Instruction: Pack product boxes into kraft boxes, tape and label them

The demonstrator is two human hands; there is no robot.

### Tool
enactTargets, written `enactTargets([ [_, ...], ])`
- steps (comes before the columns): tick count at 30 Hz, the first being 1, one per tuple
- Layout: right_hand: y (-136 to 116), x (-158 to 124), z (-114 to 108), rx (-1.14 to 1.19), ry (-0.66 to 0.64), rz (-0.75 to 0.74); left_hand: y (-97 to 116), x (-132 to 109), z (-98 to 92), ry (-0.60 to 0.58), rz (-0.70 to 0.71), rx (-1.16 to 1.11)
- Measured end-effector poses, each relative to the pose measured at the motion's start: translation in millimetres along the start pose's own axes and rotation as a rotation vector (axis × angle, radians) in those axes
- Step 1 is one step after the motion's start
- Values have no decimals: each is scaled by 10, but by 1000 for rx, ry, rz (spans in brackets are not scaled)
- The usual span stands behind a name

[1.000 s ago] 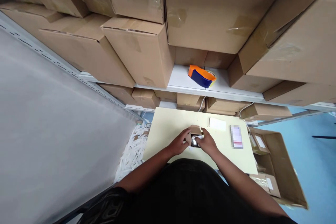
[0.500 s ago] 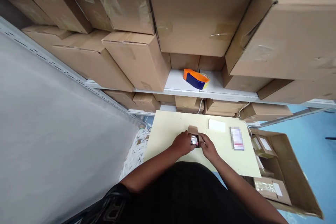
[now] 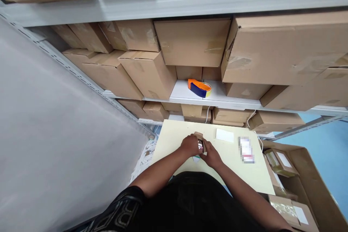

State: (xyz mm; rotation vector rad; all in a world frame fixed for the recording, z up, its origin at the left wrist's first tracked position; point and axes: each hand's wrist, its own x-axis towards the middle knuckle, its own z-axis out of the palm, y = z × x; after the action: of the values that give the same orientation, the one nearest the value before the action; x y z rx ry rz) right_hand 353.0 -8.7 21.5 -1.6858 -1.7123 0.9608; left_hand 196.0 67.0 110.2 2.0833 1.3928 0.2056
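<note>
We're pinching the box (image 3: 204,147) between our left hand (image 3: 190,145) and right hand (image 3: 212,155), shiny piece (image 3: 200,144) inside, over the table (image 3: 174,131); beyond lies white paper (image 3: 224,135), then the tape dispenser (image 3: 198,88) up on the shelf (image 3: 179,89)!

Packing storeroom: taped cardboard boxes (image 3: 193,43) are crowding metal shelving (image 3: 190,1), and an open carton (image 3: 312,175) (beside the pale worktable (image 3: 174,134)) is holding smaller labelled boxes (image 3: 280,167).
</note>
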Motion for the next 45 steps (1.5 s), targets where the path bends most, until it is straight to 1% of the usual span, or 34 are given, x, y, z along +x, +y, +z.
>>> enactTargets([
  [2,-34,13,-9,-17,3,9,45,-98,-144,65,95,-1],
  [5,-74,34,14,-38,3,32,74,-253,-462,136,223,-80],
  [7,-90,41,24,-53,9,39,43,-327,-700,154,242,-177],
  [9,-107,19,-15,-67,28,23,-26,-367,-913,196,259,-263],
  [11,-147,-46,-128,-71,82,-4,-110,-377,-1075,256,281,-336],
  [12,-182,-94,-209,-69,129,-20,-149,-375,-1134,278,285,-377],
  [15,-370,-255,-474,-17,307,-45,-226,-359,-1231,304,286,-547],
  [16,-460,-296,-541,38,336,-32,-236,-352,-1243,304,297,-618],
  [17,-560,-324,-589,119,335,-5,-239,-344,-1248,303,315,-691],
  [18,-666,-340,-613,229,301,35,-237,-338,-1247,298,337,-762],
  [19,-774,-344,-616,366,241,81,-231,-332,-1241,288,359,-829],
  [21,-975,-332,-576,666,80,170,-217,-326,-1210,250,383,-949],
  [23,-1131,-322,-512,901,-46,226,-208,-337,-1137,211,356,-1064],
  [24,-1183,-324,-480,971,-66,235,-205,-351,-1079,208,312,-1124],
  [25,-1216,-330,-452,1003,-46,232,-203,-373,-1006,212,244,-1184],
  [27,-1225,-347,-402,956,93,196,-192,-436,-826,196,70,-1280],
  [29,-1177,-357,-357,800,257,153,-164,-513,-640,99,-58,-1334],
  [30,-1144,-360,-336,714,307,140,-144,-547,-563,42,-85,-1347],
  [31,-1112,-362,-317,646,324,132,-122,-574,-504,5,-92,-1358],
  [32,-1085,-365,-301,606,309,127,-98,-590,-467,-4,-92,-1370],
  [34,-1065,-380,-286,617,241,122,-55,-587,-458,41,-104,-1389],
  [37,-1118,-415,-306,816,99,152,-7,-532,-538,100,-132,-1394],
  [40,-1200,-437,-343,1063,-101,212,33,-491,-605,68,-72,-1410],
  [41,-1217,-437,-351,1102,-130,216,47,-489,-613,50,-35,-1423],
  [42,-1227,-435,-357,1109,-120,207,61,-490,-614,38,0,-1431],
  [45,-1216,-414,-366,964,32,134,95,-507,-609,16,57,-1411],
])
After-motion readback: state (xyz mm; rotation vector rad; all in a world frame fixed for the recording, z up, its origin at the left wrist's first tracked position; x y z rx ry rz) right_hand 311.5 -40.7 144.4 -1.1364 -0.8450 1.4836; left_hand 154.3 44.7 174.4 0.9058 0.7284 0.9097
